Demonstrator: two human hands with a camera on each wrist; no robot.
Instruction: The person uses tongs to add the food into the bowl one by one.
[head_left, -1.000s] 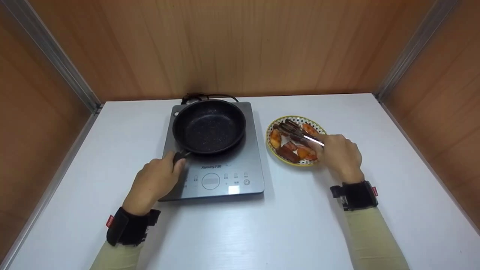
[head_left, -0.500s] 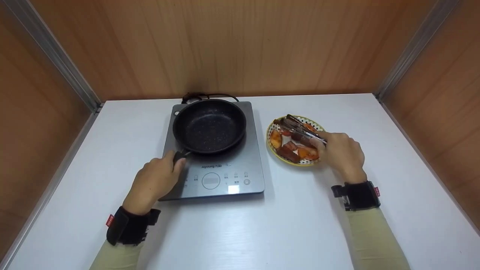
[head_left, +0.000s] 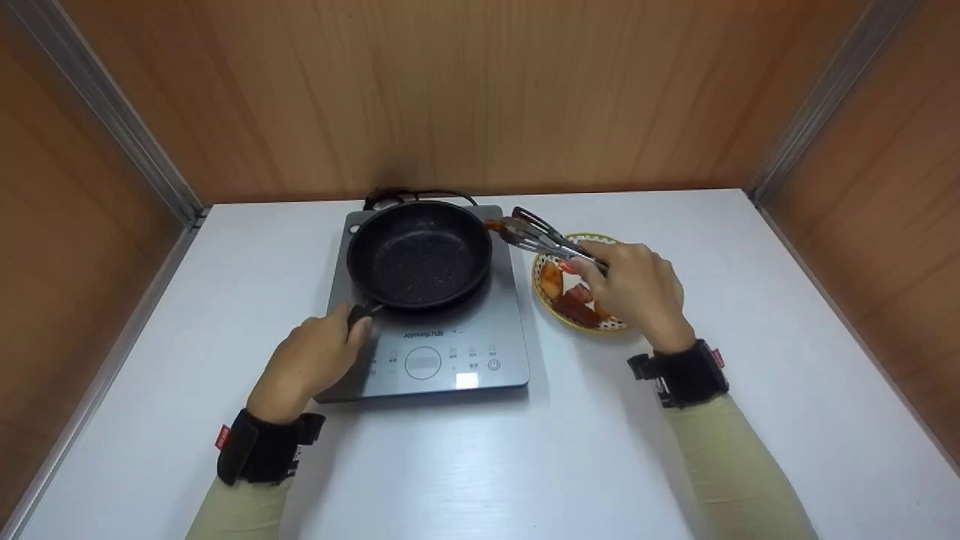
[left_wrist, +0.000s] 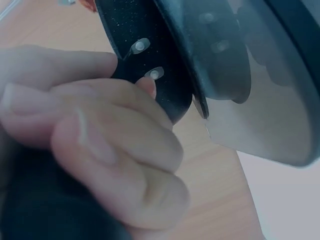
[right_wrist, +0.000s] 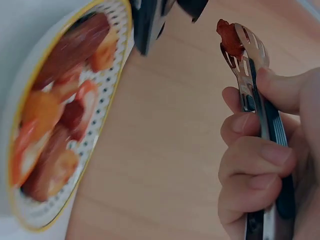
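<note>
My left hand (head_left: 311, 360) grips the short black handle (head_left: 364, 311) of a dark speckled frying pan (head_left: 420, 259), which sits on an induction cooker (head_left: 457, 345). In the right wrist view, my right hand (right_wrist: 260, 155) holds metal tongs (right_wrist: 272, 120) with dark handles. A reddish-brown piece of food (right_wrist: 230, 39) is caught between the tong heads. The head view has that piece right beside the pan's right rim, above the cooker's edge. Below my right hand lies a yellow-rimmed, dotted plate (right_wrist: 97, 117), partly hidden by the hand in the head view.
On the plate lie several food pieces: brown chunks (right_wrist: 75, 47) and orange wedges (right_wrist: 42, 112). A black cord (head_left: 442, 191) runs behind the cooker. Wood-grain panels (head_left: 570, 90) with metal corner strips border the white table (head_left: 465, 465).
My right hand has lifted the tongs off the plate and moved left, carrying the brown food piece to the pan's right rim. The left hand and pan have stayed put.
</note>
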